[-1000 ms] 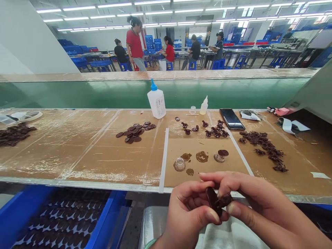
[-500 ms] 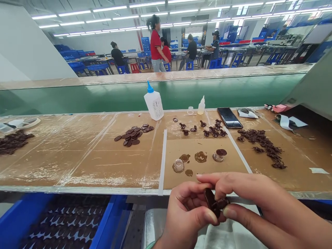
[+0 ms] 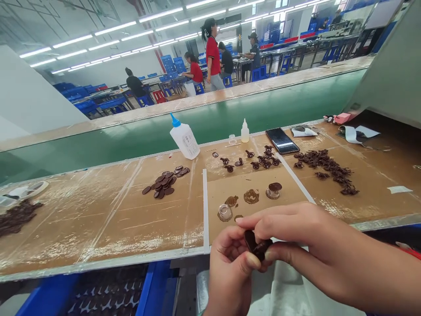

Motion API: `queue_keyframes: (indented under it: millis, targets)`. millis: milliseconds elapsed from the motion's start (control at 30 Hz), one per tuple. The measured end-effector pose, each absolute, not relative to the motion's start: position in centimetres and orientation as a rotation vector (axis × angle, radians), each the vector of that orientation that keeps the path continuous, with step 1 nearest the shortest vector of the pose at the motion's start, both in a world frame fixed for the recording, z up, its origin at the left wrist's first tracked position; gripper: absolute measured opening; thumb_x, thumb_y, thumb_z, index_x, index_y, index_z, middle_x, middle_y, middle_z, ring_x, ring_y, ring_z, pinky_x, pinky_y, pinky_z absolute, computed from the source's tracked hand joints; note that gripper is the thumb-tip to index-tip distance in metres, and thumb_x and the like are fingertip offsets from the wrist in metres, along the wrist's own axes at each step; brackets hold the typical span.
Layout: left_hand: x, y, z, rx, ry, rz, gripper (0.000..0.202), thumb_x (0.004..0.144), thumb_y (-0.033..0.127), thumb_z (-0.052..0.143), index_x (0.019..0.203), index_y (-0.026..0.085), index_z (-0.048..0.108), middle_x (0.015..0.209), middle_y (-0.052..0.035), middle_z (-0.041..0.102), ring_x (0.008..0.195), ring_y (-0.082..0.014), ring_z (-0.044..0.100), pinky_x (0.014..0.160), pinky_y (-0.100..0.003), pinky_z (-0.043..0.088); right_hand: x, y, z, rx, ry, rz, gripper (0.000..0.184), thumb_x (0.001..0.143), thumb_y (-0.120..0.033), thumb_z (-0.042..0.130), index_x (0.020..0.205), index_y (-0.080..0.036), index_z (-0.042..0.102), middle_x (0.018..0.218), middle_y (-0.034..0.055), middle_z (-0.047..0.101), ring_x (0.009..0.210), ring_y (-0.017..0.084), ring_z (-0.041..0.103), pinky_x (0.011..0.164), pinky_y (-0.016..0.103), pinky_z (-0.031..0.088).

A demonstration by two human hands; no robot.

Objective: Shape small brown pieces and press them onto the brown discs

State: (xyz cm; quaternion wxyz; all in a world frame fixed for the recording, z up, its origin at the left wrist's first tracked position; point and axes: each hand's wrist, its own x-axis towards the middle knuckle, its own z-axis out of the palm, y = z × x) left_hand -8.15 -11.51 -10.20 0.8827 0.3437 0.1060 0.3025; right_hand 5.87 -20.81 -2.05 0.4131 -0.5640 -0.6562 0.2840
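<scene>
My left hand (image 3: 228, 267) pinches a dark brown oval disc (image 3: 250, 239) between thumb and fingers, tilted on its edge. Against its face my right hand (image 3: 296, 230) grips a small dark brown animal figure (image 3: 265, 246), which is partly hidden by the fingers. Both hands meet just off the table's front edge. Beyond them, a dark disc (image 3: 275, 186) lies on a small clear cup, and another clear cup (image 3: 225, 213) stands to the left among brown wet-looking patches (image 3: 251, 196). Several similar animal figures (image 3: 267, 160) stand on discs farther back.
Loose discs (image 3: 162, 183) are piled left of the white tape, loose figures (image 3: 325, 166) at right. A blue-capped bottle (image 3: 186, 140), a small dropper bottle (image 3: 245, 132) and a phone (image 3: 282, 140) are behind. A blue crate (image 3: 149, 285) sits below; people work beyond the green belt.
The view has tilted, and my hands appear slightly higher and farther left in it, still holding the disc and figure together. A person in red in the background has moved to the right.
</scene>
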Motion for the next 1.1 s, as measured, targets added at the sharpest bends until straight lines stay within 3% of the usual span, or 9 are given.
queue_keyframes:
  millis: [167, 500, 700, 967, 1100]
  targets:
    - [-8.2, -11.6, -10.3, 0.76, 0.266, 0.623, 0.024, 0.065, 0.024, 0.091, 0.085, 0.022, 0.078, 0.07, 0.0032, 0.074, 0.053, -0.0047, 0.061, 0.054, -0.01, 0.052, 5.9, -20.7, -1.8, -1.405, -1.646, 0.766, 0.031, 0.091, 0.008, 0.05, 0.084, -0.021, 0.058, 0.095, -0.0052, 0.066, 0.088, 0.015, 0.063, 0.082, 0.021, 0.046]
    - [-8.4, -12.1, -9.6, 0.756, 0.35, 0.694, 0.029, 0.057, 0.028, 0.095, 0.081, 0.022, 0.078, 0.065, 0.0014, 0.073, 0.052, -0.0075, 0.061, 0.051, -0.013, 0.052, 5.8, -20.6, -1.6, -1.334, -1.633, 0.742, 0.03, 0.093, 0.004, 0.051, 0.086, -0.022, 0.065, 0.101, -0.0043, 0.069, 0.093, 0.016, 0.066, 0.084, 0.02, 0.05]
    - [-8.3, -12.6, -8.8, 0.711, 0.432, 0.725, 0.035, 0.049, 0.03, 0.098, 0.075, 0.02, 0.078, 0.06, 0.0021, 0.071, 0.049, -0.0063, 0.06, 0.049, -0.012, 0.049, 5.8, -21.1, -2.1, -1.388, -1.665, 0.691, 0.03, 0.092, 0.002, 0.055, 0.091, -0.024, 0.069, 0.106, -0.0029, 0.069, 0.107, 0.02, 0.063, 0.094, 0.023, 0.049]
    - [-8.7, -12.0, -10.4, 0.724, 0.382, 0.74, 0.038, 0.05, 0.034, 0.098, 0.075, 0.018, 0.075, 0.061, 0.0019, 0.07, 0.05, -0.0068, 0.057, 0.048, -0.014, 0.045, 5.4, -20.8, -2.6, -1.461, -1.678, 0.624, 0.027, 0.093, -0.007, 0.061, 0.099, -0.03, 0.074, 0.119, -0.0021, 0.068, 0.112, 0.026, 0.063, 0.094, 0.027, 0.055]
    - [-9.0, -12.3, -12.2, 0.659, 0.45, 0.811, 0.051, 0.033, 0.036, 0.101, 0.066, 0.015, 0.069, 0.058, -0.0001, 0.07, 0.053, -0.0087, 0.06, 0.053, -0.016, 0.046, 5.6, -21.0, -5.4, -1.463, -1.585, 0.383, 0.017, 0.089, -0.027, 0.074, 0.103, -0.035, 0.076, 0.113, -0.0025, 0.071, 0.097, 0.027, 0.07, 0.083, 0.024, 0.06]
